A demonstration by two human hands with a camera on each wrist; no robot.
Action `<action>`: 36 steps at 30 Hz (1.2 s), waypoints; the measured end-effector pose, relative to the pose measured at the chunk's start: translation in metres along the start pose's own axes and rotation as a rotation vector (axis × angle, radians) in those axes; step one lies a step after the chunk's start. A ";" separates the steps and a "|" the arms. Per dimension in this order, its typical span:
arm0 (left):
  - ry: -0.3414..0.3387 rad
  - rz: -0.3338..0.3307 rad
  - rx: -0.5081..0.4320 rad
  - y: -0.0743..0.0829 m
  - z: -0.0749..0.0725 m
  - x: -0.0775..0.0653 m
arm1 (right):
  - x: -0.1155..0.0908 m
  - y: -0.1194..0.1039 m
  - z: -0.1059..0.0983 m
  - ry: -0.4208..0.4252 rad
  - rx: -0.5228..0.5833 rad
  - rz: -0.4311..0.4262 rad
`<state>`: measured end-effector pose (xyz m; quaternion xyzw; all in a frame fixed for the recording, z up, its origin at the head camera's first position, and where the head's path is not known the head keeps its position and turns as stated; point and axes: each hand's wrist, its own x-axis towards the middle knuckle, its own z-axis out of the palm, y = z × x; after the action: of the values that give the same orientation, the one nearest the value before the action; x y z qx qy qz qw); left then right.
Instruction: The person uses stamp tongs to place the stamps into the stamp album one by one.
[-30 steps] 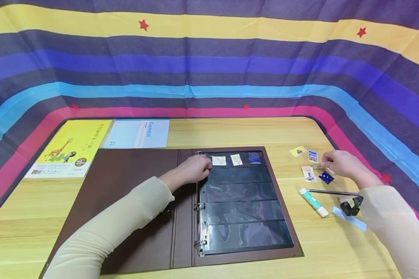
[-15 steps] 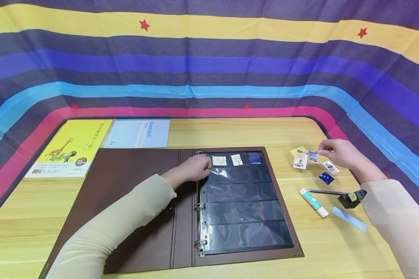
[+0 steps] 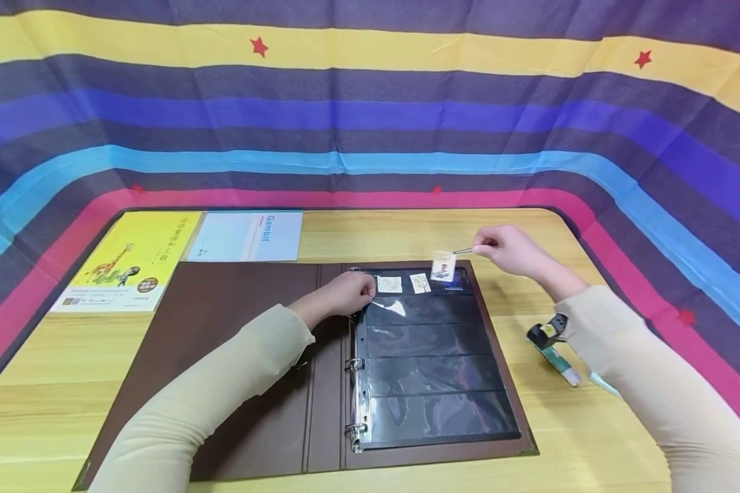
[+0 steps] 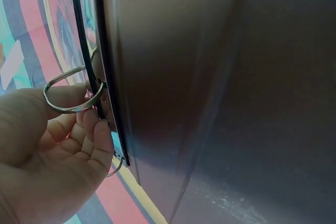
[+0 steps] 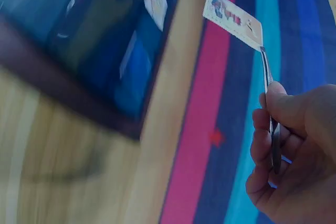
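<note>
We record: one stamp [image 3: 442, 268], gripped at its corner by tweezers [image 3: 463, 251] pinched in the right hand [image 3: 506, 249], raised near the far edge of the black page [image 3: 432, 340], table [image 3: 395, 235] beyond; left hand [image 3: 343, 293], pinching the ring-side margin; top pocket row [image 3: 405, 290], three stamps [image 3: 419, 283]; brown binder [image 3: 240, 287], open.

"What's at twelve o'clock?"
"A striped cloth [image 3: 370, 115], with red stars [image 3: 259, 46] at eleven and two."
"And below it?"
"A pale wood-grain worktop [image 3: 376, 234], its far corner rounded near three."
</note>
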<state>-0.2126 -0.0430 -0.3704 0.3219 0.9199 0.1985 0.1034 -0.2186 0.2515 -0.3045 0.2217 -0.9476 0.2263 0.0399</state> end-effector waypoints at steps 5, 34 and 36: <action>0.000 -0.022 0.004 0.002 -0.001 -0.001 | 0.022 -0.019 0.031 -0.064 0.048 -0.026; -0.008 -0.060 -0.010 0.003 -0.001 -0.001 | 0.034 -0.042 0.090 -0.353 0.054 -0.061; -0.010 -0.059 -0.009 0.003 -0.001 -0.001 | 0.034 -0.042 0.090 -0.360 0.064 -0.066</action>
<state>-0.2102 -0.0418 -0.3685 0.2952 0.9275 0.1982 0.1151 -0.2290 0.1637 -0.3618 0.2906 -0.9240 0.2117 -0.1301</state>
